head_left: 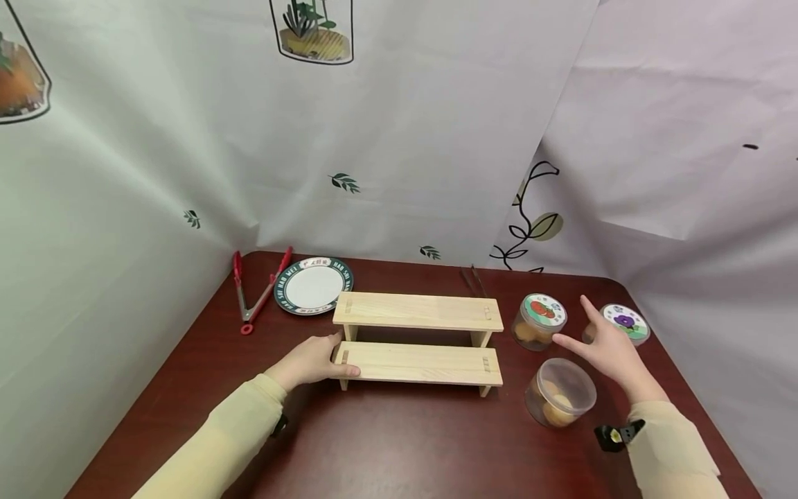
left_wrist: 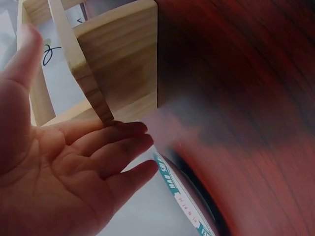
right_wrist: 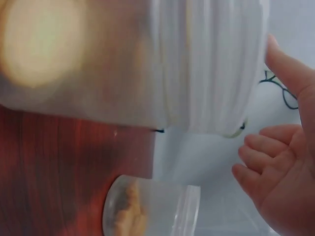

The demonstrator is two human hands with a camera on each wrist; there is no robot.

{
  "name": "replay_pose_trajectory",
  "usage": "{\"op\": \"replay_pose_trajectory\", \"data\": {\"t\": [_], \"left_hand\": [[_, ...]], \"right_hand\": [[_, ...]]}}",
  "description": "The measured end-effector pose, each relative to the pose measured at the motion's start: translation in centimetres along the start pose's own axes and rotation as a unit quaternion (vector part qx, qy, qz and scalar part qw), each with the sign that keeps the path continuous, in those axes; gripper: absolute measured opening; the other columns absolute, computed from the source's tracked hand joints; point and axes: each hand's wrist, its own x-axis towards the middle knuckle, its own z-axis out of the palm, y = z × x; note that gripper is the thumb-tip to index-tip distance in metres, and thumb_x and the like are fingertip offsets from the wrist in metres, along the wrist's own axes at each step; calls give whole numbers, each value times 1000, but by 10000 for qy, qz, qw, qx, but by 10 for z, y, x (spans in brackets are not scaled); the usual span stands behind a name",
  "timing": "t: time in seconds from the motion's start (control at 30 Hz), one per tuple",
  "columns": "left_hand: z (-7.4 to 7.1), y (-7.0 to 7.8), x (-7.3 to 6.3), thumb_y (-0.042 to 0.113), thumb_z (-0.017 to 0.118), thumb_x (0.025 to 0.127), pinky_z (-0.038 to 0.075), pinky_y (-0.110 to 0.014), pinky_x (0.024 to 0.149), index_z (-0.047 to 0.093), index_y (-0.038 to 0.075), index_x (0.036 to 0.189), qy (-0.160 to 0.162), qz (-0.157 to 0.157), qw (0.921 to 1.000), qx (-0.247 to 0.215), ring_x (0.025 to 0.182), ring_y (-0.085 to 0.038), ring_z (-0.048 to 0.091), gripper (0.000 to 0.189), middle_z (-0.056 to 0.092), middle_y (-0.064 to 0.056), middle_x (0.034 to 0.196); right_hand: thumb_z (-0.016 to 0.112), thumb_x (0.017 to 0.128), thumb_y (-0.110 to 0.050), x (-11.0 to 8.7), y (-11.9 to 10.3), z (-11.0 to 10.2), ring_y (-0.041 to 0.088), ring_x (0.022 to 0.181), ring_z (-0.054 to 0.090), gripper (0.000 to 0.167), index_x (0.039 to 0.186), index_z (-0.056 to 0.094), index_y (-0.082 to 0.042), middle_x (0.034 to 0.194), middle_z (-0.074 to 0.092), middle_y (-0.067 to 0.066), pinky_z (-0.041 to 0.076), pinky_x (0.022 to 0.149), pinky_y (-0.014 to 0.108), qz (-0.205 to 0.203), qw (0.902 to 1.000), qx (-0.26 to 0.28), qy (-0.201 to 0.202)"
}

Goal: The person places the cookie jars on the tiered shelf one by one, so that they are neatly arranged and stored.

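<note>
A two-tier wooden rack (head_left: 418,362) stands mid-table. My left hand (head_left: 318,360) holds the left end of its lower board, the thumb along the front edge and the fingers at the back. In the left wrist view the fingertips meet the edge of the wooden end (left_wrist: 123,64). My right hand (head_left: 614,353) is raised among the jars at the right, thumb and index finger spread, holding nothing. Nearest me is a lidless clear jar (head_left: 559,395) with cookies inside. Behind it stand a jar with a red-fruit lid (head_left: 544,310) and one with a purple-flower lid (head_left: 625,321), partly hidden by the hand.
A white plate (head_left: 314,285) with a dark green lettered rim lies behind the rack's left end. Red-handled tongs (head_left: 249,312) lie spread apart at the far left. Thin dark tweezers (head_left: 474,283) lie behind the rack. White patterned cloth (head_left: 399,138) walls the table's back and sides.
</note>
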Motion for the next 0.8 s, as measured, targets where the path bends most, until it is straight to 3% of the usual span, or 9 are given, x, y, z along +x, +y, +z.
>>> {"op": "replay_pose_trajectory", "data": {"t": [0.1,0.27,0.43,0.57,0.6,0.7,0.8], "left_hand": [[1,-1,2,47,79,72,48,-41,80,50,-4,131,-75,93,9999,-56,87,-22,62,84,68,-13,98],[-2,-4,6,43,79,74,48,-43,85,50,-4,133,-287,35,9996,-12,94,-25,63,81,67,-16,105],[-9,-6,8,39,79,75,47,-44,88,53,-3,130,-524,-52,9986,-37,98,-25,61,75,66,-14,108],[-10,-6,9,38,79,74,47,-43,86,56,-4,125,-583,-31,9982,-109,94,-23,60,70,67,-11,104],[-10,-5,9,38,79,74,47,-42,85,57,-3,124,-590,-53,9981,-149,93,-22,60,69,67,-10,103],[-10,-3,9,38,80,73,47,-40,80,61,-2,119,-550,-116,9983,-155,85,-19,58,64,67,-7,95],[-10,0,8,37,82,71,46,-36,73,65,2,107,-437,-267,9986,-143,75,-16,55,53,65,-2,82]], "right_hand": [[68,83,-49,4,4,2,25,74,51,101,151,12,0,95,60,22,43,64,39,18,10000,17,-60],[70,82,-47,9,11,5,20,64,46,100,150,14,1,72,53,8,36,57,33,6,9999,75,-116],[69,83,-45,17,16,9,16,59,43,95,149,19,1,67,51,5,34,52,29,-47,9997,230,-18],[70,84,-44,22,22,13,18,60,43,91,149,22,0,81,54,12,34,51,31,-16,9992,392,56],[70,84,-44,22,23,13,23,64,49,91,149,22,0,90,57,16,39,54,33,-26,9991,432,29],[70,83,-44,25,26,16,45,97,58,93,149,20,0,127,52,28,48,77,49,-39,9985,534,-121],[70,83,-46,28,27,19,54,126,35,96,150,17,-1,146,29,30,34,96,62,-11,9976,616,-318]]}}
